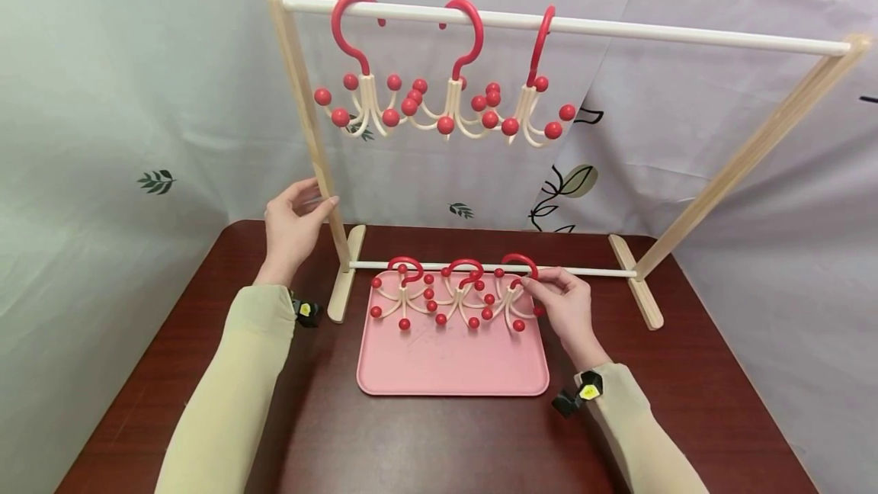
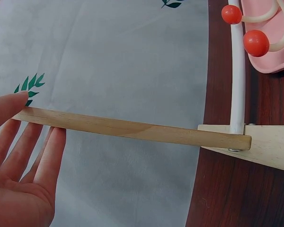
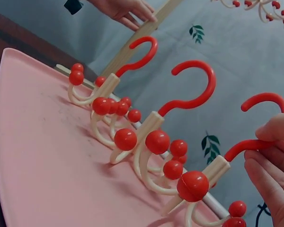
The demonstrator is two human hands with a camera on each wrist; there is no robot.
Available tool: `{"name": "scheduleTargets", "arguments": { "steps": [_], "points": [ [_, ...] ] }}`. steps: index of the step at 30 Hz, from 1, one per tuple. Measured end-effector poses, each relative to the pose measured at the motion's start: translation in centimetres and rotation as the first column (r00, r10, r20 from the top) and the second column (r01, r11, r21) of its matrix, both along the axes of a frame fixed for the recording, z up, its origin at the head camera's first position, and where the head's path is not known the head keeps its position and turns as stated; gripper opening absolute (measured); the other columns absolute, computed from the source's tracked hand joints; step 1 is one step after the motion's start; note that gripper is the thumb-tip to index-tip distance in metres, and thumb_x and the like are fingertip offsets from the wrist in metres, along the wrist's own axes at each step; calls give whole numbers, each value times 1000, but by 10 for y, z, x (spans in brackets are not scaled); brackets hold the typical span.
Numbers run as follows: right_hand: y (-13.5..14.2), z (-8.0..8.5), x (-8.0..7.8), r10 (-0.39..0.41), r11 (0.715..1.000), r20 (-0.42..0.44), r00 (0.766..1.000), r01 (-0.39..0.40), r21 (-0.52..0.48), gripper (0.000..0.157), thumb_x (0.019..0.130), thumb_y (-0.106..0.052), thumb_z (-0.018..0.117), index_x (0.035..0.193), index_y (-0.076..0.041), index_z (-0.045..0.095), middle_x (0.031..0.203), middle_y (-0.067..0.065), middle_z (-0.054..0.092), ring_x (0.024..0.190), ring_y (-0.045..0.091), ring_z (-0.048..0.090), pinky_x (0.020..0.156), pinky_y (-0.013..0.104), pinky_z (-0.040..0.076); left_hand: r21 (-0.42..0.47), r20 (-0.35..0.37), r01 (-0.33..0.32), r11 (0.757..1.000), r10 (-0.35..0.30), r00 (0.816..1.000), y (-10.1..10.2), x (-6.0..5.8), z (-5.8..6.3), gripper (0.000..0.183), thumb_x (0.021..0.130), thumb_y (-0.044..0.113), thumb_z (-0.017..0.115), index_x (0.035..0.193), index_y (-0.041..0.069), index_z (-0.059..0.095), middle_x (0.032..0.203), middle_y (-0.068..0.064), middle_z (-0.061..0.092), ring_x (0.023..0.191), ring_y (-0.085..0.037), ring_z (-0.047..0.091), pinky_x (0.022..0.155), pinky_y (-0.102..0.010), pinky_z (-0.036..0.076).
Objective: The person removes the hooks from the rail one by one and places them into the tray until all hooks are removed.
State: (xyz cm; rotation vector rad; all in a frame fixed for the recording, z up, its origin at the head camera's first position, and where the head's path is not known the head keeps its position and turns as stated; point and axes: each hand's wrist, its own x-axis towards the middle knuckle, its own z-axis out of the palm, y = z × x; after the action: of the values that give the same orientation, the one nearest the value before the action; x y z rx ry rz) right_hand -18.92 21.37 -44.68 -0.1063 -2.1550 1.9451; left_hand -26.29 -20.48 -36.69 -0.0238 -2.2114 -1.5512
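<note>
My left hand [image 1: 291,227] pinches the left wooden post [image 1: 305,105] of a hanging rack. In the left wrist view the thumb lies on one side of that post and the fingers on the other. With thumb and fingers, my right hand [image 1: 565,307] holds the red hook of the rightmost claw hanger [image 3: 217,171] at the tray. This hanger has cream curved arms tipped with red balls. A middle hanger [image 3: 149,127] and a left hanger [image 3: 106,87] of the same kind stand on the pink tray [image 1: 453,364], hooks upward.
Three matching hangers hang from the white top bar [image 1: 652,29], including one at the left [image 1: 366,97]. Behind the tray runs a white lower bar [image 1: 597,272]. The right post [image 1: 748,158] slants up from its foot [image 1: 638,284]. A patterned cloth hangs behind the dark table [image 1: 411,448].
</note>
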Motion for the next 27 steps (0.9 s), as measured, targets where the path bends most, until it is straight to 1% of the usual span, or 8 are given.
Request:
{"name": "scheduleTargets", "arguments": {
  "steps": [7,10,15,18,20,22,25,27],
  "points": [
    [1,-5,1,-19,1000,56,998,18,20,32,87,-14,84,110,6,72,98,9,76,86,13,75,77,27,61,0,8,-2,1000,2,1000,0,0,-1,46,94,24,78,135,8,66,125,-13,70,112,-26,68,92,-35,57],
    [2,-6,1,-13,1000,52,999,12,16,30,87,-15,84,108,4,73,98,8,76,87,14,75,78,26,60,-4,6,-1,1000,1,1000,-1,0,0,46,94,25,77,135,8,66,125,-13,70,112,-26,68,92,-35,57],
    [1,-7,1,7,1000,40,999,-7,1,32,87,-16,85,109,3,73,99,7,76,88,15,75,80,26,60,-8,0,3,1000,-3,1000,-1,0,0,47,94,26,77,135,9,66,125,-13,70,113,-25,68,93,-36,57],
    [1,-6,3,20,1000,28,999,-20,0,36,86,-16,85,115,1,72,106,13,75,91,15,74,82,26,59,-10,5,4,1000,-4,1000,-1,0,-1,47,94,26,77,136,9,66,125,-12,70,113,-25,68,93,-37,57],
    [2,-5,3,29,999,-7,1000,-29,14,40,86,-16,86,120,1,71,113,14,74,96,15,73,84,24,58,-9,9,3,1000,-3,1000,-1,0,-1,47,94,26,77,136,9,66,125,-12,69,113,-26,68,93,-37,57],
    [3,-1,3,43,999,-67,997,-42,16,43,85,-13,86,123,0,70,117,14,72,101,16,72,86,25,58,-7,10,2,1000,-2,1000,-1,0,0,47,94,26,77,136,10,66,125,-12,69,113,-26,68,93,-37,57],
    [4,14,1,61,998,-179,982,-65,-21,43,85,-5,84,124,4,69,118,12,72,108,21,70,90,28,56,-6,7,1,1000,-1,1000,-1,0,0,47,94,26,77,137,9,66,126,-13,69,113,-26,68,93,-36,57],
    [4,28,0,63,995,-246,967,-79,-55,42,84,1,83,123,5,69,118,13,72,109,24,69,91,30,56,-6,6,0,1000,0,1000,-1,0,0,47,94,26,77,137,9,66,126,-13,69,113,-26,68,93,-36,57]
  ]
}}
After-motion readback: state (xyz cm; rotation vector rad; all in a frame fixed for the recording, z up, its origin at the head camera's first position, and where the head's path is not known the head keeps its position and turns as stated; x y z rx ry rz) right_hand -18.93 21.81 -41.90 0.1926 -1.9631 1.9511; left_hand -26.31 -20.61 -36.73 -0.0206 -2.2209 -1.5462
